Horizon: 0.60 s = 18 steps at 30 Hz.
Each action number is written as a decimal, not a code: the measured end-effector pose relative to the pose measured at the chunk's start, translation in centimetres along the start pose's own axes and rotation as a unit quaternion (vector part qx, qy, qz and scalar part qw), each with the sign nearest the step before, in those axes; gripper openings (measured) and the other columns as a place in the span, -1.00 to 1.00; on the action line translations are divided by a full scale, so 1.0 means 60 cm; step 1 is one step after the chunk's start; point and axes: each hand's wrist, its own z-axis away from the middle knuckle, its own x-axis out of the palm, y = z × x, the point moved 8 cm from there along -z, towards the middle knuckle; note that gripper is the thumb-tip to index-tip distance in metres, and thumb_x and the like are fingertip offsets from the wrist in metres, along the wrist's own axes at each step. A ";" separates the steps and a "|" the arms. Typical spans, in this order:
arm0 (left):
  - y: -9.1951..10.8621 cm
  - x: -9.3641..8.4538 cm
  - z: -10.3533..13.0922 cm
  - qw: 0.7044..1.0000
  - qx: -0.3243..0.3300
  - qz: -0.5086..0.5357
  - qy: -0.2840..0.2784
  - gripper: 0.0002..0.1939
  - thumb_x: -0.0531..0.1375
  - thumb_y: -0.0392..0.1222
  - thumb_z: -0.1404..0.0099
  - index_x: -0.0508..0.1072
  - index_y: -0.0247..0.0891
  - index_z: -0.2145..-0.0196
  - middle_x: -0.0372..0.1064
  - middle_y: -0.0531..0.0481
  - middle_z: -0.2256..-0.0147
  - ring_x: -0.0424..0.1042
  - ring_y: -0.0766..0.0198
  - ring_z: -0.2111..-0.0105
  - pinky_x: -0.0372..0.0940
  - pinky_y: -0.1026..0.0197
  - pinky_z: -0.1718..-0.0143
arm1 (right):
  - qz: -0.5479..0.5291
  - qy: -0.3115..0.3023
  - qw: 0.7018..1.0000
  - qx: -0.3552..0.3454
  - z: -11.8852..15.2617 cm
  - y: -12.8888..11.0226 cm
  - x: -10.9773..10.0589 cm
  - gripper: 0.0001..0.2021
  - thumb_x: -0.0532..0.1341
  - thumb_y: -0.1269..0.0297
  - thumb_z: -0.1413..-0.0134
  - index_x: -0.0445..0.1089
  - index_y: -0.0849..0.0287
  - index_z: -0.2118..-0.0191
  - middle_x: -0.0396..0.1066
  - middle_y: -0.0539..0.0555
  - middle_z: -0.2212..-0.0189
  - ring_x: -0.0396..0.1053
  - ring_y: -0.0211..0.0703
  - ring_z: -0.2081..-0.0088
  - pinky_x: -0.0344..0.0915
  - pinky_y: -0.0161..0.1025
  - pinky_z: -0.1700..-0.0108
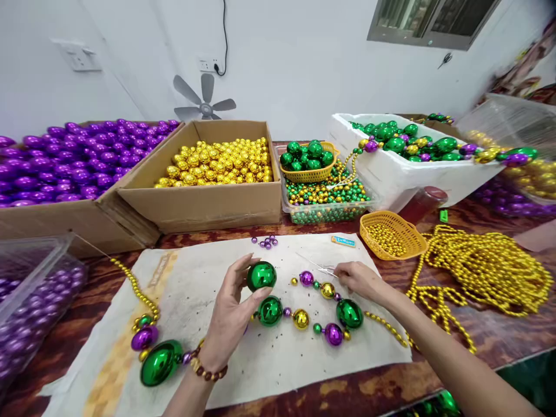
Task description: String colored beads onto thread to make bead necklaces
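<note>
My left hand pinches a large shiny green bead between thumb and fingers, above the white cloth. In my right hand are the ends of a thin, needle-like metal piece; its exact kind is unclear. Beneath and between the hands lies a bead string with a green bead, a gold bead and a purple bead. Close below my right hand is another green bead. The strand runs behind my left wrist to a big green bead; that stretch is partly hidden.
Boxes of purple beads and gold beads line the back, beside a clear tub and a white foam box. An orange basket and piled gold strands sit right. Small purple beads lie on the cloth.
</note>
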 end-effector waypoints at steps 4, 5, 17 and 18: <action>0.013 0.007 -0.005 0.999 0.031 -0.027 -0.009 -0.48 0.28 -0.19 -0.20 0.28 -0.08 -0.11 0.28 -0.09 -0.11 0.27 0.07 -0.10 0.20 0.05 -0.12 | -0.038 0.058 0.998 0.000 0.016 0.008 -0.032 -0.86 0.13 0.46 -0.04 0.41 0.17 0.45 0.36 -0.05 0.64 0.32 -0.23 0.57 0.00 -0.31 0.48; 0.015 0.007 -0.007 0.999 0.040 -0.025 -0.012 -0.47 0.28 -0.20 -0.21 0.28 -0.08 -0.12 0.27 -0.10 -0.12 0.26 0.06 -0.11 0.19 0.04 -0.13 | -0.056 0.068 0.996 -0.001 0.020 0.011 -0.041 -0.86 0.13 0.44 -0.04 0.40 0.16 0.46 0.35 -0.05 0.64 0.31 -0.24 0.59 0.00 -0.31 0.49; 0.033 0.024 -0.014 0.993 0.090 0.052 -0.050 -0.41 0.20 -0.31 -0.27 0.17 0.01 -0.20 0.16 -0.11 -0.20 0.21 0.07 -0.17 0.22 0.10 -0.12 | -0.380 0.192 0.904 -0.031 0.030 -0.086 -0.059 -0.80 0.14 0.16 -0.17 0.36 0.20 0.27 0.35 -0.01 0.56 0.29 -0.23 0.55 0.13 -0.36 0.56; 0.034 0.024 -0.016 0.994 0.086 0.047 -0.054 -0.43 0.19 -0.29 -0.29 0.18 0.01 -0.20 0.16 -0.11 -0.20 0.22 0.08 -0.15 0.23 0.11 -0.10 | -0.422 0.188 0.886 -0.029 0.030 -0.100 -0.050 -0.79 0.17 0.15 -0.15 0.37 0.21 0.29 0.36 0.00 0.58 0.26 -0.24 0.57 0.10 -0.37 0.58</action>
